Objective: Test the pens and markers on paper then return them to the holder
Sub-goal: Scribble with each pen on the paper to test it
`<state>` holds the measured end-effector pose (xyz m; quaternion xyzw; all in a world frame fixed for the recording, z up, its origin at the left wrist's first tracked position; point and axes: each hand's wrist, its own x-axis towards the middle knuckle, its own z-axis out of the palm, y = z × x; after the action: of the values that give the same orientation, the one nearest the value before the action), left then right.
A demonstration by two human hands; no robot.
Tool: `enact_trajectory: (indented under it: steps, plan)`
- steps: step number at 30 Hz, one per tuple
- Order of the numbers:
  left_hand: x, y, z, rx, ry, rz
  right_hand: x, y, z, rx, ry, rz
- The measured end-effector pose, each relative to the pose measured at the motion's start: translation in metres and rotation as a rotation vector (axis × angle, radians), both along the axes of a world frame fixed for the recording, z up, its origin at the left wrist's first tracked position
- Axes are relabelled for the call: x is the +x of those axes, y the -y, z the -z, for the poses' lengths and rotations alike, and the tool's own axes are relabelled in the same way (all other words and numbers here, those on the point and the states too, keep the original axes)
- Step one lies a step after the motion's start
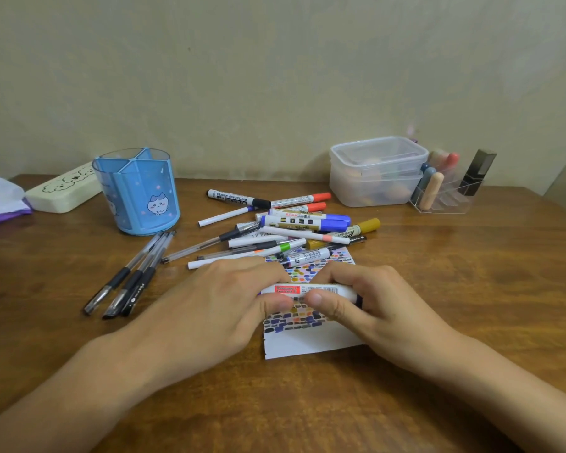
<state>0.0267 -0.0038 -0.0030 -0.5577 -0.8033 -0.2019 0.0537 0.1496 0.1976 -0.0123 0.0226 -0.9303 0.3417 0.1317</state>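
Both hands are on one white marker (311, 290), held level just above the swatch-covered paper (311, 341): the left hand (223, 299) grips one end, the right hand (370, 302) the other, fingers curled round the barrel. It looks like the cap is being worked; a straight pull apart, kept low over the sheet, would do it well. Its red label is unreadable. In the pile behind, one barrel reads WHITEBOARD MARKER (234, 197). The blue holder (138, 191) waits on the table (471, 289), far left.

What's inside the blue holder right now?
The blue holder has no pens standing above its rim, and its divided compartments look empty through the translucent walls. The bottoms of the compartments cannot be seen.
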Motion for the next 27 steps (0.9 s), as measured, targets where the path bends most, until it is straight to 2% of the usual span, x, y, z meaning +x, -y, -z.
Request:
enact_trajectory:
  steps: [3, 5, 8, 12, 15, 19, 22, 27]
  plan:
    - [-0.002, 0.002, -0.005, -0.067, 0.039, -0.033, -0.001, -0.001, 0.002, 0.008, -0.011, -0.010]
    - [-0.003, 0.003, -0.009, -0.125, -0.015, -0.022, -0.002, 0.000, 0.005, 0.032, 0.003, -0.020]
    - [-0.007, 0.008, -0.017, -0.218, 0.016, -0.036, -0.002, -0.002, 0.005, -0.034, -0.034, 0.011]
    - [-0.027, 0.023, -0.028, -0.160, 0.056, -0.140, -0.005, -0.012, 0.000, -0.154, -0.077, 0.091]
    - [-0.039, 0.034, -0.031, -0.170, 0.087, -0.309, -0.010, -0.022, 0.006, -0.076, -0.116, 0.185]
    - [-0.049, 0.039, -0.030, -0.254, -0.037, -0.517, -0.016, -0.030, 0.014, 0.090, -0.102, 0.237]
    - [-0.056, 0.040, -0.026, -0.355, -0.057, -0.586, -0.018, -0.034, 0.017, 0.207, -0.060, 0.219]
    - [-0.064, 0.043, -0.019, -0.389, -0.078, -0.630, -0.020, -0.038, 0.022, 0.299, 0.031, 0.203]
